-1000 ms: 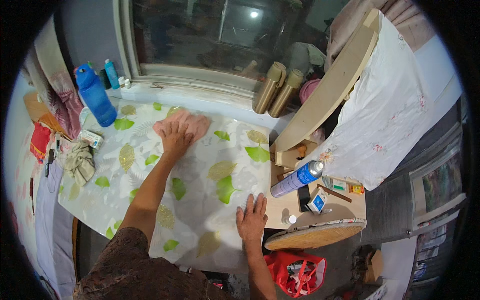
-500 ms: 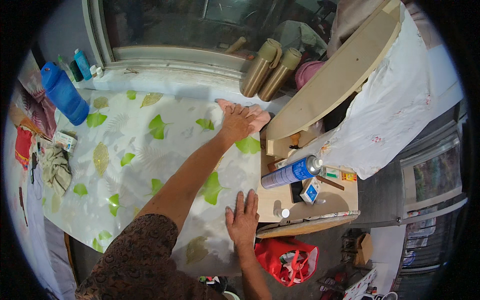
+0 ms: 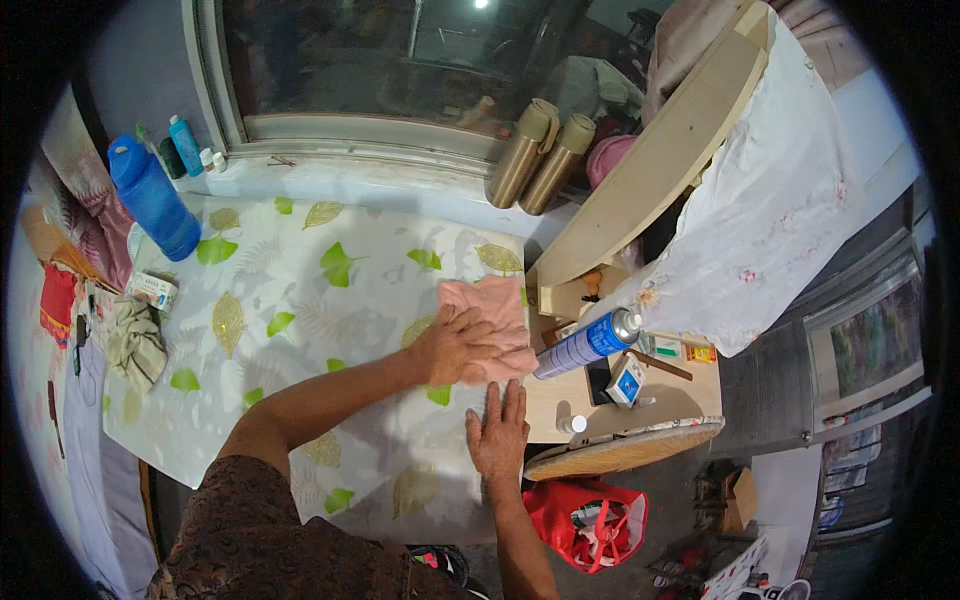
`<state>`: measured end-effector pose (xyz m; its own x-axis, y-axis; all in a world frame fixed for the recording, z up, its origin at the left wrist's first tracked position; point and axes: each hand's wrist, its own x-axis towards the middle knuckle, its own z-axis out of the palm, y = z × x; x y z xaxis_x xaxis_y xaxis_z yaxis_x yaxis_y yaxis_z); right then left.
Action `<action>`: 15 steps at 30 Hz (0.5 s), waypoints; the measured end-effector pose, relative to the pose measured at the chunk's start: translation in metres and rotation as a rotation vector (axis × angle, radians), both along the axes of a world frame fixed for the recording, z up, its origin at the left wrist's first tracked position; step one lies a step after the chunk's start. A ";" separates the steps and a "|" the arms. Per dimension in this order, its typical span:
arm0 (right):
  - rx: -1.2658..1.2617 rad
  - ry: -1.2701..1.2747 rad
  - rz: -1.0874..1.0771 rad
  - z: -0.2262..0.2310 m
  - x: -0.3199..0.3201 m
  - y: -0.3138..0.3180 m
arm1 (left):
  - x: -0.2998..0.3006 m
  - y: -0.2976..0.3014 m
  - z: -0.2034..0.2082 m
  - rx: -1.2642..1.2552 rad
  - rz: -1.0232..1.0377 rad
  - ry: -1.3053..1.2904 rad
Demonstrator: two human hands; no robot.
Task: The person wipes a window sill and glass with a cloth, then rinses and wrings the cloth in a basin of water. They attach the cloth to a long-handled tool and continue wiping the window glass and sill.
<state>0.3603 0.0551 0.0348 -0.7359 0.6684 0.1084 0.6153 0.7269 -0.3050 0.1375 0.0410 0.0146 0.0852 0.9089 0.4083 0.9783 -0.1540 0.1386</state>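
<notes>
My left hand [image 3: 452, 346] lies flat on a crumpled pink cloth [image 3: 500, 300], its fingers spread and pressing the cloth against the tabletop. Under it is a white tablecloth [image 3: 300, 300] printed with green and gold leaves. Close to the right edge of the table, my right hand [image 3: 497, 440] rests palm down, fingers stretched out, its fingertips just below the cloth's lower corner. Nothing shows in that hand. Beside the cloth on the right, a blue spray can [image 3: 590, 343] leans over a wooden surface.
A blue bottle [image 3: 155, 200] stands at the far left, near a small box [image 3: 153, 290] and a bunched greenish cloth [image 3: 137, 340]. Two gold flasks [image 3: 540, 160] stand by the window. A wooden shelf board [image 3: 650, 150] rises at right; a red bag [image 3: 590, 525] sits below.
My left hand has drawn the pink cloth from the table's far edge toward me, and the cloth lies more spread out. My right hand stays at the table's right edge.
</notes>
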 end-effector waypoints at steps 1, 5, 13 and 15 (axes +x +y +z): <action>-0.007 0.002 -0.002 -0.002 0.002 -0.002 | -0.004 0.008 -0.002 -0.024 -0.001 -0.017; -0.026 0.009 0.022 0.000 -0.001 -0.005 | -0.045 0.084 -0.011 0.046 0.307 0.080; -0.017 0.019 -0.008 0.002 0.005 -0.003 | -0.047 0.154 0.020 -0.134 0.502 -0.037; -0.012 0.025 -0.004 0.001 0.005 -0.002 | -0.048 0.147 0.018 -0.158 0.453 -0.018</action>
<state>0.3653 0.0527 0.0360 -0.7307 0.6723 0.1187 0.6100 0.7210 -0.3289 0.0900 0.1885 0.0327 -0.3393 0.9039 0.2604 0.9394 0.3115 0.1431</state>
